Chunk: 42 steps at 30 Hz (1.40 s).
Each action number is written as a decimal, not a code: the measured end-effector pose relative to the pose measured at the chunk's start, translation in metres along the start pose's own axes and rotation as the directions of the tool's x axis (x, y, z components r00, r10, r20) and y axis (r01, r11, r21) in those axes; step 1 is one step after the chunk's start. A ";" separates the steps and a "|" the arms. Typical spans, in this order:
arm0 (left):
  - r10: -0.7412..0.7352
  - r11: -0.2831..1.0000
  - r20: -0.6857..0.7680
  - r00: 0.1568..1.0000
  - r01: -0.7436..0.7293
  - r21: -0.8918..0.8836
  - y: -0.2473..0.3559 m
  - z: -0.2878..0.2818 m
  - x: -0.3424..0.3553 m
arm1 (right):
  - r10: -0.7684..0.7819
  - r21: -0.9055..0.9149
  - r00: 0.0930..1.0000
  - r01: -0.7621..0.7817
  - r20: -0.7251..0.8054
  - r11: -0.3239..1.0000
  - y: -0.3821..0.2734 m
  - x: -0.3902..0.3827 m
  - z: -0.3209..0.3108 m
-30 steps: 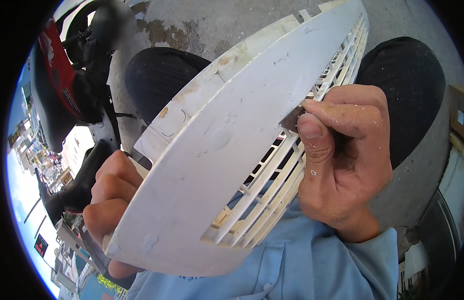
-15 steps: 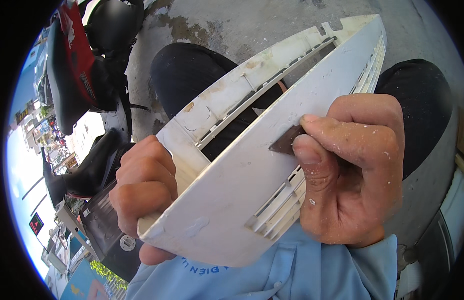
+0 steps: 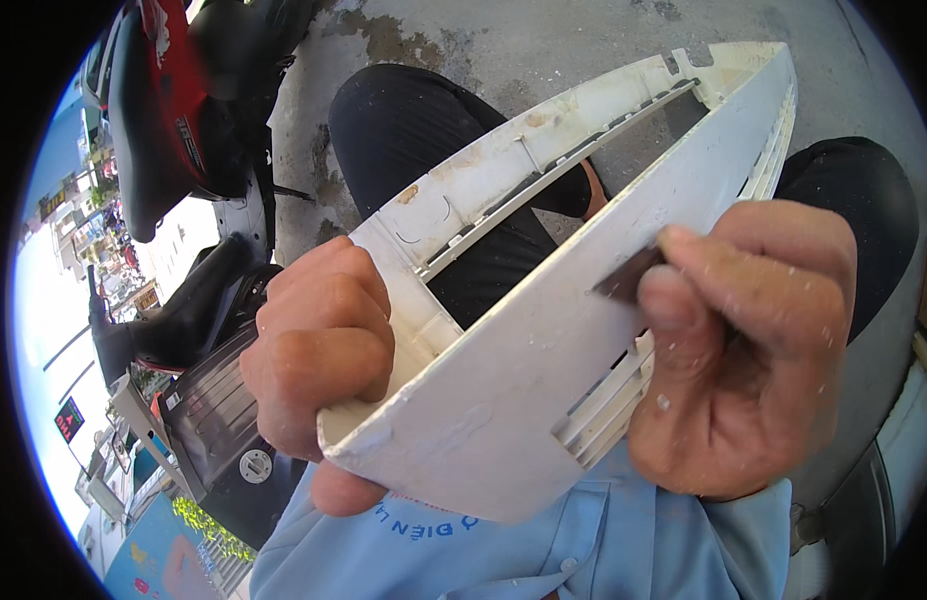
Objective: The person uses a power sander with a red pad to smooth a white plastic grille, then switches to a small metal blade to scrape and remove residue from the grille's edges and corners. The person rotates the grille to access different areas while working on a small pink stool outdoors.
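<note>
A long white plastic cover with slatted vents and a hollow inner side slants across my lap, its far end pointing up and right. My left hand is closed around its near left edge, fingers over the rim and thumb underneath. Between the thumb and forefinger of my right hand is a small dark flat piece, its pointed corner against the cover's smooth outer face. Whether it is a blade or folded sandpaper I cannot tell. White specks dot my right hand, and pale smooth patches show on the cover near my left hand.
My knees in black trousers are bent on both sides of the cover above a stained concrete floor. A red and black motorbike stands at the left. Below it sits a dark box-shaped appliance. A grey panel lies at the lower right.
The whole view has shifted, with the motorbike, cover and both hands now further right. The cover has turned slightly. The dark piece has slid a little along its face with my right hand.
</note>
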<state>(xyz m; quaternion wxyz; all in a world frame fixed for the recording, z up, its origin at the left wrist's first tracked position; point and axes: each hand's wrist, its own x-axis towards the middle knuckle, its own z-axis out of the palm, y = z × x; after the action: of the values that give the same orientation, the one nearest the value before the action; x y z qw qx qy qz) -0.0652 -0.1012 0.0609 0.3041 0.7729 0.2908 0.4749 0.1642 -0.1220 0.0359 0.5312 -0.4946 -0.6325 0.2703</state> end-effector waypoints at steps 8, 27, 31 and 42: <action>0.039 0.997 -0.051 0.998 -0.036 0.061 -0.003 0.004 0.007 | 0.058 -0.004 0.997 -0.058 0.043 0.998 -0.014 -0.001 0.004; -0.276 0.959 -0.162 0.948 0.259 -0.115 0.012 -0.004 -0.001 | -0.021 0.014 0.998 0.020 0.059 1.000 -0.026 0.003 0.005; -0.317 0.948 -0.148 0.937 0.307 -0.088 0.015 -0.005 0.002 | -0.032 0.051 0.997 0.029 0.071 0.998 -0.026 -0.001 0.003; -0.318 0.948 -0.206 0.926 0.305 -0.092 0.019 0.000 -0.002 | 0.024 0.079 0.998 -0.029 0.053 0.996 -0.032 -0.007 0.006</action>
<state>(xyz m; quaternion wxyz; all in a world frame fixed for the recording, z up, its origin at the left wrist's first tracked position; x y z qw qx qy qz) -0.0630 -0.1150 0.0740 0.3644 0.6510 0.4272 0.5107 0.1470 -0.1388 0.0593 0.5302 -0.4741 -0.6283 0.3152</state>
